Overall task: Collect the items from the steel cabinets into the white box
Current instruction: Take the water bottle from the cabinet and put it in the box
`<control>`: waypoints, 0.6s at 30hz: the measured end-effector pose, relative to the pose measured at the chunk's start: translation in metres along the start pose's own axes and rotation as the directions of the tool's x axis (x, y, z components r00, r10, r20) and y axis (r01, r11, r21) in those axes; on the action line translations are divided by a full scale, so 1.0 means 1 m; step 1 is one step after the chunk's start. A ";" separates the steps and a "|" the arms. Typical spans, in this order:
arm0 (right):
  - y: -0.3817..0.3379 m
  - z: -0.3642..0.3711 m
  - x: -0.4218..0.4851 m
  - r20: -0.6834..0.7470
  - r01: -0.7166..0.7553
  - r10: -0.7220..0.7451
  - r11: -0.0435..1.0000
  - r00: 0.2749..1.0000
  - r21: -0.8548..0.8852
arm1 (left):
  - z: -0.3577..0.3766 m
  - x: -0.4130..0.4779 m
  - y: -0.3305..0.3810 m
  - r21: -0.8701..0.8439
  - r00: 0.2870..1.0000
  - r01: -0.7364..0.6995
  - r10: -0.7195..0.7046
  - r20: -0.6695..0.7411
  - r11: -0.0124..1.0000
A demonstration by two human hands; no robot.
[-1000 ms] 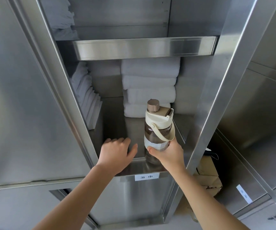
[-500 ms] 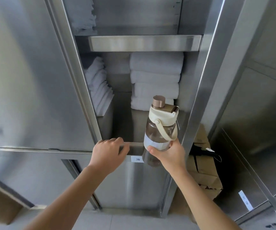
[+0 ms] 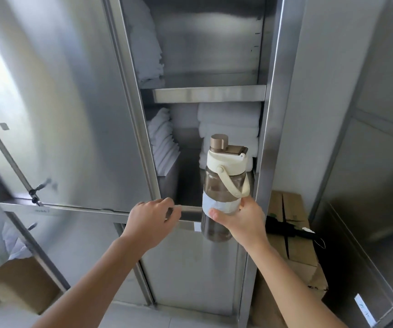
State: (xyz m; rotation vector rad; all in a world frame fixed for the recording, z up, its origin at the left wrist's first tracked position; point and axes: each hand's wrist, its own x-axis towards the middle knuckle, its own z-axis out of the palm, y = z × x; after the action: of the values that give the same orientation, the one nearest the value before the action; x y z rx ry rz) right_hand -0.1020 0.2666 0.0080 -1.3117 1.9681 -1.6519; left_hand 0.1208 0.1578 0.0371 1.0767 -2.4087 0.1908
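Before the open steel cabinet, I see the bottle upright: smoky brown see-through body, white band round its middle, cream lid with a loop strap, bronze cap. My right hand grips it at the band, in front of the shelf. My left hand, just beside it, curls its fingers over the shelf's front lip. Folded white towels sit stacked behind.

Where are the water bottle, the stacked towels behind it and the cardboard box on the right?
water bottle [image 3: 214,188], head view, clear brown body.
stacked towels [image 3: 228,114], head view, top towel's front.
cardboard box [image 3: 290,204], head view, top face.
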 end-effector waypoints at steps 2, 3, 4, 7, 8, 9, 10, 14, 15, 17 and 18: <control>-0.016 0.006 0.001 0.009 0.015 -0.015 1.000 1.000 0.021 | -0.013 -0.003 -0.008 0.020 1.000 0.017 -0.016 -0.027 1.000; -0.023 0.011 0.000 0.019 0.022 -0.023 0.999 1.000 0.036 | -0.019 -0.006 -0.014 0.039 0.999 0.031 -0.030 -0.033 0.999; -0.029 0.017 0.000 0.037 0.027 -0.029 0.998 0.999 0.049 | -0.025 -0.011 -0.021 0.052 0.998 0.053 -0.052 -0.033 0.997; -0.041 0.043 -0.006 0.100 0.046 -0.052 0.997 0.994 0.063 | -0.039 -0.031 -0.049 0.051 0.991 0.135 -0.133 -0.032 0.990; -0.044 0.054 -0.010 0.122 0.055 -0.062 0.997 0.991 0.063 | -0.043 -0.039 -0.058 0.054 0.988 0.154 -0.152 -0.041 0.987; -0.047 0.068 -0.014 0.145 0.065 -0.074 0.996 0.987 0.067 | -0.048 -0.048 -0.070 0.063 0.984 0.177 -0.174 -0.047 0.982; -0.049 0.079 -0.019 0.158 0.076 -0.087 0.994 0.984 0.077 | -0.051 -0.056 -0.079 0.068 0.981 0.192 -0.189 -0.049 0.979; -0.064 0.130 -0.039 0.238 0.133 -0.166 0.980 0.957 0.150 | -0.063 -0.095 -0.114 0.085 0.956 0.294 -0.290 -0.047 0.952; -0.068 0.143 -0.042 0.269 0.141 -0.184 0.975 0.945 0.174 | -0.065 -0.106 -0.121 0.102 0.950 0.312 -0.308 -0.056 0.945; -0.076 0.169 -0.046 0.339 0.141 -0.211 0.965 0.917 0.220 | -0.071 -0.129 -0.133 0.149 0.929 0.369 -0.362 -0.074 0.917; -0.079 0.181 -0.046 0.373 0.138 -0.220 0.962 0.901 0.235 | -0.076 -0.138 -0.139 0.176 0.911 0.412 -0.405 -0.072 0.894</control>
State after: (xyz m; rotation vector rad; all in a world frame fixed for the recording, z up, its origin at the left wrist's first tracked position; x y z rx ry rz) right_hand 0.0850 0.1871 0.0039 -1.6339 1.4419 -1.4679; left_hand 0.3294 0.1791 0.0255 1.6254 -2.1045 0.2915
